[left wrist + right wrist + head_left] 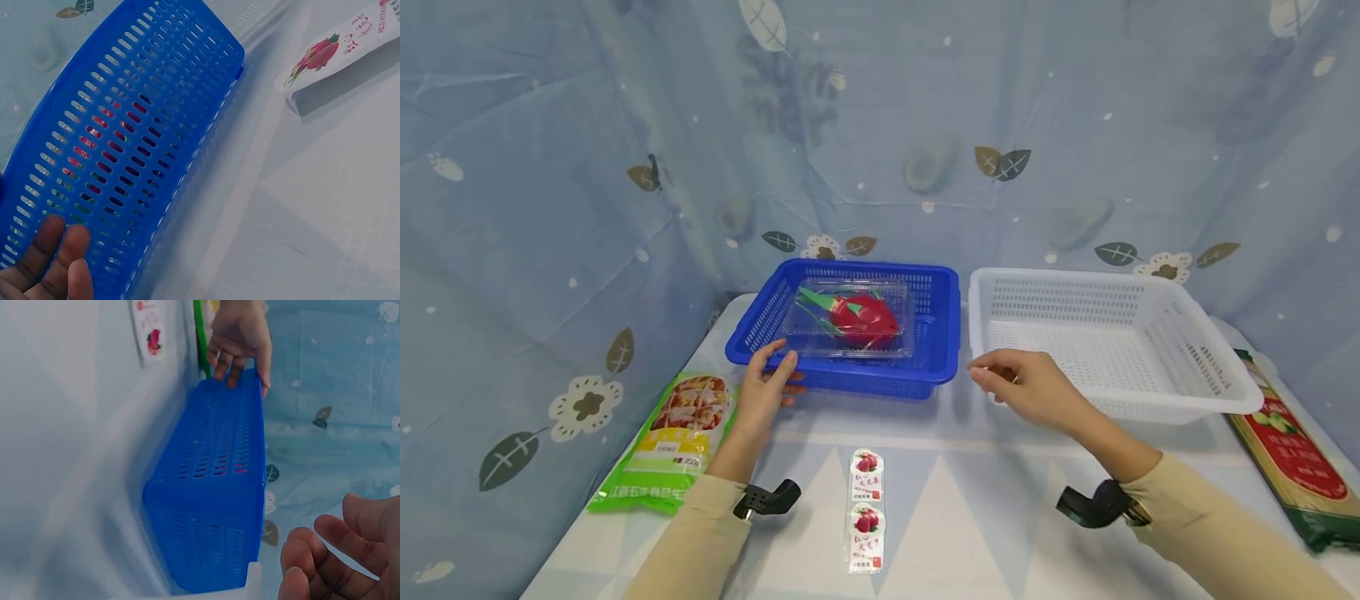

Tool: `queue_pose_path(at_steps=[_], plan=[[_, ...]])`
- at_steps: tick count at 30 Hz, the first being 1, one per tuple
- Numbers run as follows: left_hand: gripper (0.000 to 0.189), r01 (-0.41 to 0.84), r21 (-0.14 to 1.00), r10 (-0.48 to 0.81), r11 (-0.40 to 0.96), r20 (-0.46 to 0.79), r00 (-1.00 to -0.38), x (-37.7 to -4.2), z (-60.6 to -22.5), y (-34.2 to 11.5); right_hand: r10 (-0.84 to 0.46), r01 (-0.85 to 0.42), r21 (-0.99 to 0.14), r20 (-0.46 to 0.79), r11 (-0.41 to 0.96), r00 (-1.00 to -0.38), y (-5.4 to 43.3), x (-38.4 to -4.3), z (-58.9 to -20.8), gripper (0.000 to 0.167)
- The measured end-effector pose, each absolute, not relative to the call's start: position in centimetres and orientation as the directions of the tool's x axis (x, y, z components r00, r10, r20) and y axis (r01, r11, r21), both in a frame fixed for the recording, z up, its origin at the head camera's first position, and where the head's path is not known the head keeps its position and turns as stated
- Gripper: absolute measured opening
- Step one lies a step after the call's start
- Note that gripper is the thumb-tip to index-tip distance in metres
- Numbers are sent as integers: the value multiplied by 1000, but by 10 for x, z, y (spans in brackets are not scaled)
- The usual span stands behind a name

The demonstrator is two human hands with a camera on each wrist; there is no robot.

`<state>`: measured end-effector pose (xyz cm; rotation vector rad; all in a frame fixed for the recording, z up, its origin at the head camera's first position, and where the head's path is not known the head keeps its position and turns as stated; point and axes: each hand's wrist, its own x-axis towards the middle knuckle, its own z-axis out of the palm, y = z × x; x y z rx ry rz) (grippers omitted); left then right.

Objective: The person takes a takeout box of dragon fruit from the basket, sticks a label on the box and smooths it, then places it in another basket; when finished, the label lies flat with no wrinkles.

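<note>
A blue plastic basket (850,372) stands at the back of the table. Inside it lies a clear plastic box (904,333) with a red dragon fruit (871,322) with green leaves. My left hand (763,387) is at the basket's front left corner, thumb and index by the rim, other fingers by the outer wall; whether they touch it is unclear. In the left wrist view several relaxed fingertips (75,240) show before the slotted wall. My right hand (1026,385), loosely curled and holding nothing, hovers by the front left corner of a white basket (1120,346).
Two dragon fruit stickers (867,510) lie on a strip at the front middle of the table. A green food packet (673,442) lies at the left edge. A green and red packet (1296,454) lies at the right, beside the white basket. Patterned curtains hang behind.
</note>
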<state>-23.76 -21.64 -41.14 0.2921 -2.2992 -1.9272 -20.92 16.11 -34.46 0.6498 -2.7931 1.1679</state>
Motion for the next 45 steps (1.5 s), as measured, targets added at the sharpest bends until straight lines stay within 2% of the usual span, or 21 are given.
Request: queue_pose_path(at_steps=[4, 12, 21, 28, 34, 45], plan=[[57, -59, 986, -229, 158, -22, -973, -238, -412, -218, -362, -340, -711, 128, 615, -923, 138, -242, -333, 30], [55, -80, 986, -250, 147, -42, -967, -238, -415, -219, -383, -300, -712, 47, 635, -923, 92, -306, -316, 35], [52, -87, 986, -216, 144, -55, -975, -238, -419, -217, -378, -238, -684, -59, 689, -924, 55, -354, -310, 41], [52, -76, 988, -218, 132, -46, -975, -239, -416, -218, -338, -121, -718, -165, 685, -927, 41, -375, -319, 45], [53, -77, 990, -215, 122, -49, -975, -237, -420, -216, -354, 4, -769, -299, 640, -886, 47, -383, -339, 51], [49, -70, 991, -245, 111, -41, -969, -238, -420, -216, -385, 156, -821, -415, 550, -824, 50, -395, -357, 61]])
